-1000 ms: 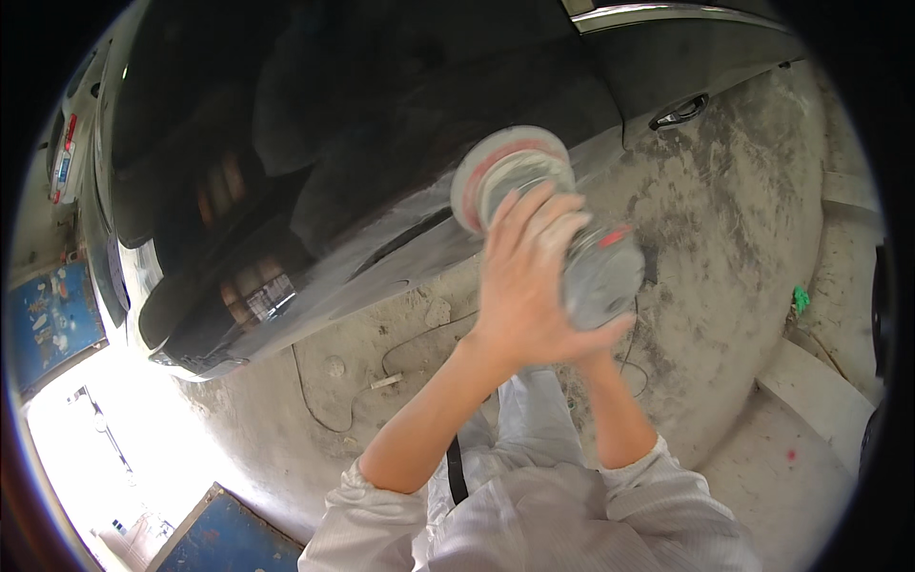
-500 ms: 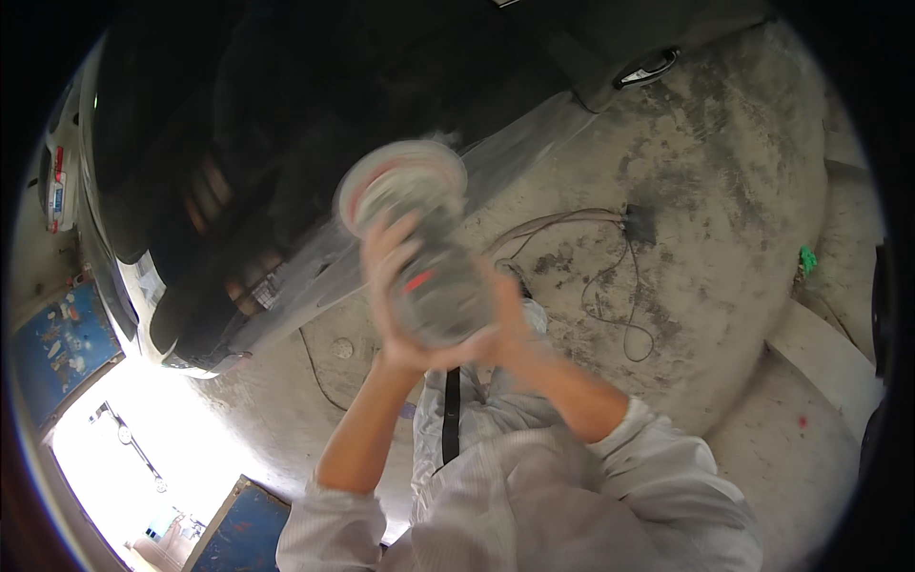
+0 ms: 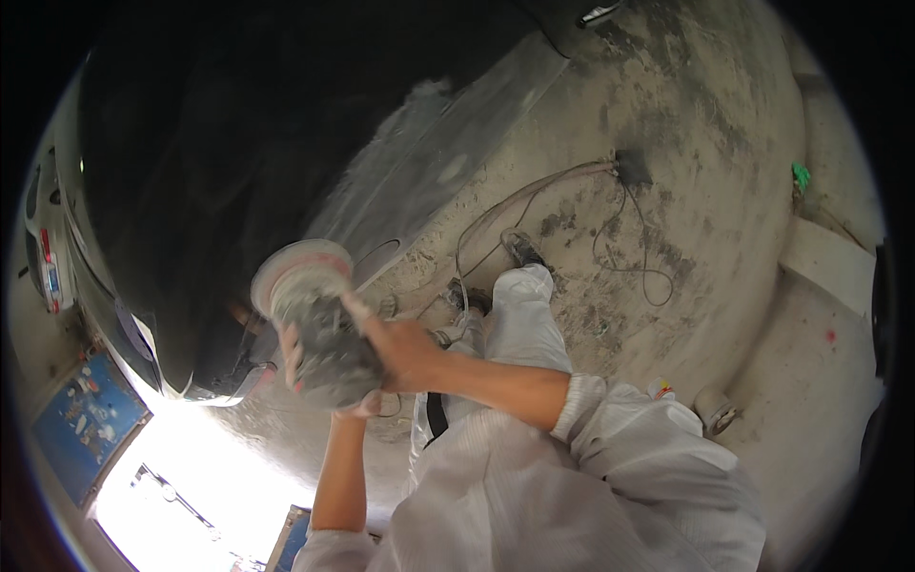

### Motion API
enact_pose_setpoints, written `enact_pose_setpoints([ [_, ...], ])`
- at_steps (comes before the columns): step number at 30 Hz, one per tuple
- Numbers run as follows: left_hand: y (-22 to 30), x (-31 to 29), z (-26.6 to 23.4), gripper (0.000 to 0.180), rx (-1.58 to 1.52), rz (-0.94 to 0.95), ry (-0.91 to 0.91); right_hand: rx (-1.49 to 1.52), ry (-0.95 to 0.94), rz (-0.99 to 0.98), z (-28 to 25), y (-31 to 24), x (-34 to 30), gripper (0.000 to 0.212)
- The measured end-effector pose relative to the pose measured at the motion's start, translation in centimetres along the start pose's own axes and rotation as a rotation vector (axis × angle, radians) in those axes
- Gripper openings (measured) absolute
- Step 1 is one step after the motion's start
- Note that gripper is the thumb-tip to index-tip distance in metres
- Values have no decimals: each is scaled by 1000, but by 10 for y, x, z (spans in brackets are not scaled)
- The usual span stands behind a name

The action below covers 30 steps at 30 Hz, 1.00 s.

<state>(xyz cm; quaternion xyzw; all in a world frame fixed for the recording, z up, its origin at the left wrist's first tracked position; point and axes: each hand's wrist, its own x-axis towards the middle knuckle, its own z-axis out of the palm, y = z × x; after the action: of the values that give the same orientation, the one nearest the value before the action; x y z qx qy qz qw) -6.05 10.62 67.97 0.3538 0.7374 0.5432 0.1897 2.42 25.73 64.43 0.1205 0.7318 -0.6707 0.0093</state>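
Both my hands are on a round-pad power sander [image 3: 334,353], its dark body dusty and a little blurred. My left hand [image 3: 358,408] wraps it from below and the left, with fingers showing along its left side. From the right, my right hand [image 3: 408,351] grips the body with fingers reaching toward the head. The pale disc pad [image 3: 272,272], with a reddish ring, faces the black car body [image 3: 210,162] at its lower part. Whether the pad touches the paint, I cannot tell. A scuffed grey patch [image 3: 410,162] runs along the panel's lower edge.
Cables [image 3: 534,186] run across the stained concrete floor [image 3: 705,191] from a dark square piece [image 3: 633,167], passing near my shoes [image 3: 521,248]. A small can-like object [image 3: 715,410] stands to my right. Blue panels [image 3: 91,424] flank a bright opening at lower left.
Both hands have carried the sander left and down toward my body, along the car's lower side. The view has shifted, so more of the grey patch and my shoes show.
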Motion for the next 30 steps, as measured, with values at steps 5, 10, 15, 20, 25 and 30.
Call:
enact_pose_setpoints([
  [5, -8, 48, 37, 117, 284, 353, 194, -13, 228, -134, -41, 15, -7, 136],
  [10, 15, 163, 157, 107, 274, 502, 104, 103, 484, -72, -170, 59, -1, 125],
  [15, 37, 175, 162, 105, 390, 379, -39, -49, 522, -10, -177, 51, 2, 121],
  [20, 17, 95, 64, 113, 286, 432, 114, 76, 284, -23, -69, 12, -11, 118],
  [25, 13, 99, 65, 116, 213, 433, 134, 62, 244, -36, -93, -5, -13, 117],
  [30, 49, 227, 177, 105, 236, 489, -68, -86, 563, -196, -212, 28, -16, 92],
])
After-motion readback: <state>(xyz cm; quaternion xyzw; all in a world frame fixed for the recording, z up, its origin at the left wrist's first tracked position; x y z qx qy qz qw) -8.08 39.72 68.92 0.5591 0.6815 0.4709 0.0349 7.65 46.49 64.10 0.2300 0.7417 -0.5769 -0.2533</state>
